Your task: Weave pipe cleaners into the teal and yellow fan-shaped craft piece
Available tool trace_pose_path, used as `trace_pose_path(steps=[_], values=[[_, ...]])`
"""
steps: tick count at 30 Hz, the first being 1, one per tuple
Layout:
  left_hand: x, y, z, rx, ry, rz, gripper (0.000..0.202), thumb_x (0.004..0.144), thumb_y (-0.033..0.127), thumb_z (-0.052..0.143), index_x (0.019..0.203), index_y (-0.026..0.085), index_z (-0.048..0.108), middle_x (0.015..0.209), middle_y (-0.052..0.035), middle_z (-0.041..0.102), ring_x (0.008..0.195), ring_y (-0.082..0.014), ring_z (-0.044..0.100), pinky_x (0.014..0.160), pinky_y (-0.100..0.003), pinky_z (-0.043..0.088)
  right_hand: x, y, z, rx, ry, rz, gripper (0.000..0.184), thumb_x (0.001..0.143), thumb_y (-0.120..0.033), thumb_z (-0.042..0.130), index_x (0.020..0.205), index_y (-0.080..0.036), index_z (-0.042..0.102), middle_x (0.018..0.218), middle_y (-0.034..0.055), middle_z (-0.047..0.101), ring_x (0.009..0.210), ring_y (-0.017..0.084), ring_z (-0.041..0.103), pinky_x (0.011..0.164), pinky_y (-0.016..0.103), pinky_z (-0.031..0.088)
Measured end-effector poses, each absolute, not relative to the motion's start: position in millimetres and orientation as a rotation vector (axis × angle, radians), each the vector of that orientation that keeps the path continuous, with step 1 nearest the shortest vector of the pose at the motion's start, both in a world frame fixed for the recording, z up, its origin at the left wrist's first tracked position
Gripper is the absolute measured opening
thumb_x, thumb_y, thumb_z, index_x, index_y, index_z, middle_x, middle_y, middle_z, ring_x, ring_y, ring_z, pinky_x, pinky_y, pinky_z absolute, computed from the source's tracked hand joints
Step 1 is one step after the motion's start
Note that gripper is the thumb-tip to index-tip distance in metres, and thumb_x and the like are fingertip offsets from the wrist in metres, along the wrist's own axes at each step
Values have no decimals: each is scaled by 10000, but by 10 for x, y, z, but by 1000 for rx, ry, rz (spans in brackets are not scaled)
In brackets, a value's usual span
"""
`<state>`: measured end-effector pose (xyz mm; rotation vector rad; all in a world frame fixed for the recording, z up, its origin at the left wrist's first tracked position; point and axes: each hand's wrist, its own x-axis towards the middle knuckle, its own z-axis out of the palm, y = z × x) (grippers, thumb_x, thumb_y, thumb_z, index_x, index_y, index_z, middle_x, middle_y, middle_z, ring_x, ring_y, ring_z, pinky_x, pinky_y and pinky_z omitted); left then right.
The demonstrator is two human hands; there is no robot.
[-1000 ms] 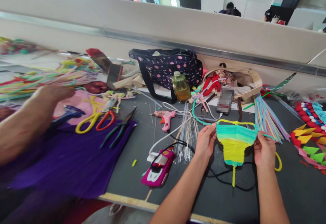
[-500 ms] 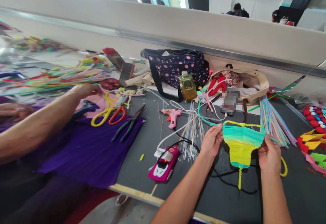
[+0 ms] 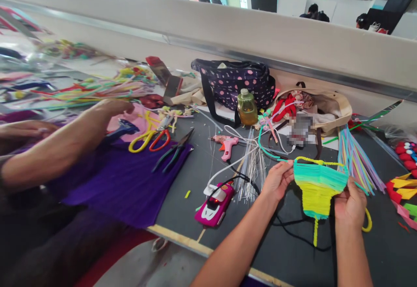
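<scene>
1. Taking the clock from the middle of the teal-and-yellow piece (image 3: 317, 191): it is held out between the person's two hands over the bench (image 3: 179, 213), wide end toward 12 o'clock. Its long axis runs from 12 to 6, ending in one twisted yellow stem (image 3: 315, 233); whether that tip touches the bench, I cannot tell.

2. The left hand (image 3: 278, 181) is at 10 o'clock, its grip closed, thumb and fingers pinching the teal strand at the upper corner.

3. The right hand (image 3: 352, 202) is at 3 o'clock, its grip pinched on the opposite edge, with a teal end poking out beyond the fingers. Neither hand is nearer, since both are on the piece.

4. Counted near it: one piece in hand; one yellow loop handle (image 3: 368, 221) at 4, partly hidden behind the right hand; one bundle of pastel stems (image 3: 360, 161) at 2, its stems too many to count.

5. Farther off: one beige bag (image 3: 340, 106) at 12; one patterned bag (image 3: 239, 85) at 11; one bottle (image 3: 246, 108) between 10 and 11; one pink glue gun (image 3: 228, 145) at 10; one magenta toy-car-shaped thing (image 3: 215, 206) at 9.

6. Well apart toward 9: one pair of pliers (image 3: 176, 150) lying partly on one purple cloth (image 3: 130, 191), and a co-worker's two hands (image 3: 119, 105).
</scene>
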<state>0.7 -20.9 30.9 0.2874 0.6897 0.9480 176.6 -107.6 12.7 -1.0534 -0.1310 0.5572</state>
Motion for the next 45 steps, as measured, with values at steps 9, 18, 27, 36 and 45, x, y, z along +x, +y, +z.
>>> trace_pose_path(steps=[9,18,27,36,45], values=[[0,-230,325,366,775,905,290,555,257,851,737,136,660,738,-51,719,661,-151,678,626,-246,543,1740,-1083,176,-1033,-160,513,221,656,-287,782,736,-164,618,695,-8,667,627,166,648,673,343,555],[7,-232,328,310,752,875,210,629,193,814,764,112,676,700,-59,719,618,-134,674,605,-218,546,1761,-1091,142,-1054,-151,458,236,642,-286,789,776,-165,637,799,21,700,723,207,680,729,392,571],[17,-224,339,266,657,838,55,744,119,709,766,97,663,685,-56,718,593,-116,670,605,-205,559,1784,-1088,134,-1032,-91,506,208,644,-252,764,763,-141,634,768,12,699,678,172,670,677,332,563],[-2,-225,382,296,736,836,106,710,137,742,771,99,666,694,-62,721,600,-128,678,581,-210,555,1759,-1075,161,-1036,-166,440,237,649,-267,775,770,-136,620,902,46,709,847,222,685,778,398,574],[8,-222,345,307,732,835,124,680,137,754,756,99,664,691,-62,718,602,-136,677,589,-225,559,1733,-1073,221,-1016,-148,414,233,637,-254,780,767,-135,629,894,45,706,878,213,677,783,365,572]])
